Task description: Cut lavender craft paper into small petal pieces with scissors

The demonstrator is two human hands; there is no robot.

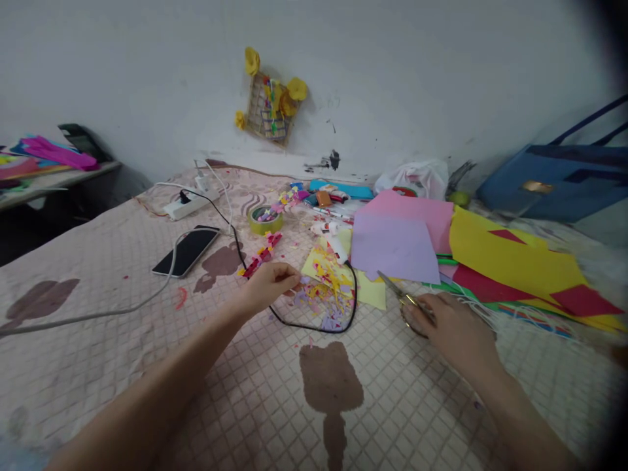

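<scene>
My right hand (454, 327) is wrapped around the gold handles of a pair of scissors (392, 288), whose blades point up and left toward a lilac paper sheet (392, 245). My left hand (269, 284) has its fingers pinched together at the left edge of a heap of yellow, pink and lilac paper scraps (328, 288); what it holds, if anything, is hidden. Just behind that hand lies a red strip with small paper pieces (263, 254). A white glue gun (336, 247) rests by the scraps, its black cord (314, 329) looping around them.
At the left lie a phone (187, 250) and a white power strip (191, 204). A roll of tape (266, 221) stands further back. Yellow sheets (510, 255) and pink paper (417, 212) are piled at the right, before a blue bag (554, 183). A flower-trimmed decoration (275, 108) hangs on the wall.
</scene>
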